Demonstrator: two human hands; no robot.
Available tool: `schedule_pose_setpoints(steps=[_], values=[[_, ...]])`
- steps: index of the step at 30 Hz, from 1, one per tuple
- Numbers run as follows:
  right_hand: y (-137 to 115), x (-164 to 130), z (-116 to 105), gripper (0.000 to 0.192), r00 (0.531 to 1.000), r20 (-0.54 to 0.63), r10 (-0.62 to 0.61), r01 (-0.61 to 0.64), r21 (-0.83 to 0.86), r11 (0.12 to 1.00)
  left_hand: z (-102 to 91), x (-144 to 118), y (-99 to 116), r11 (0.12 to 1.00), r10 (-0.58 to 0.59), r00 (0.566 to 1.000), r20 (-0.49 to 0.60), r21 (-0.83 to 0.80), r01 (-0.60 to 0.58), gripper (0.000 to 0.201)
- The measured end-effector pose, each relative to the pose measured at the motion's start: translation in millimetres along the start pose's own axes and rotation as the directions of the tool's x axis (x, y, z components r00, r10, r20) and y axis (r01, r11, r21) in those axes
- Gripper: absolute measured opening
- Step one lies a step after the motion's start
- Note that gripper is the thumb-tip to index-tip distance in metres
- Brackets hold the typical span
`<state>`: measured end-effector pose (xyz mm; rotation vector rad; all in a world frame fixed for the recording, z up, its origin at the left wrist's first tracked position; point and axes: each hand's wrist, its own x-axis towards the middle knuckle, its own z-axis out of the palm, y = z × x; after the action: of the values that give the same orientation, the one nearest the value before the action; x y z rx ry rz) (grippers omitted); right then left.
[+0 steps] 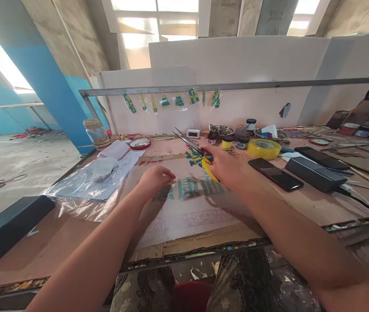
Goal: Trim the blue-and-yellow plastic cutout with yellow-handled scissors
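Note:
My right hand (225, 167) is wrapped around a pair of scissors (189, 143) with yellow handles. Their blades point up and to the left, slightly apart, over the far part of the board. Below them is a green and yellow patterned piece (194, 157), partly hidden by the scissors and hand. My left hand (154, 181) is closed in a pinch above the board, with a tiny clear, shiny bit at its fingertips that I cannot make out. Under both hands lies a pale cardboard sheet (168, 221) with green printed characters, seen mirrored, and a faint red pattern.
Clear-film cutouts (165, 102) hang from a metal rail (236, 85). Right of the sheet are yellow tape (264, 149), a phone (275, 174) and a black power brick (316, 174). Paint jars (227, 141) stand behind. Plastic-covered drawings (106, 182) and a glass jar (96, 133) are left.

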<state>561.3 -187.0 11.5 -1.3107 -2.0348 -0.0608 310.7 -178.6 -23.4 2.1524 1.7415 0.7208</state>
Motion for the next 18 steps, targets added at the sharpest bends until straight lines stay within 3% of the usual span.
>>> schedule_pose_setpoints(steps=[9,18], values=[[-4,-1,-6,0.048,0.999,0.040,0.003,-0.002,-0.013,1.000,-5.5,-3,10,0.998,0.000,1.000,-0.005,0.055,0.000,0.018],[-25,-5,-24,0.047,0.985,0.123,0.120,-0.110,-0.081,0.991,-5.7,-4,16,1.000,-0.029,0.999,-0.042,-0.006,0.029,0.039]])
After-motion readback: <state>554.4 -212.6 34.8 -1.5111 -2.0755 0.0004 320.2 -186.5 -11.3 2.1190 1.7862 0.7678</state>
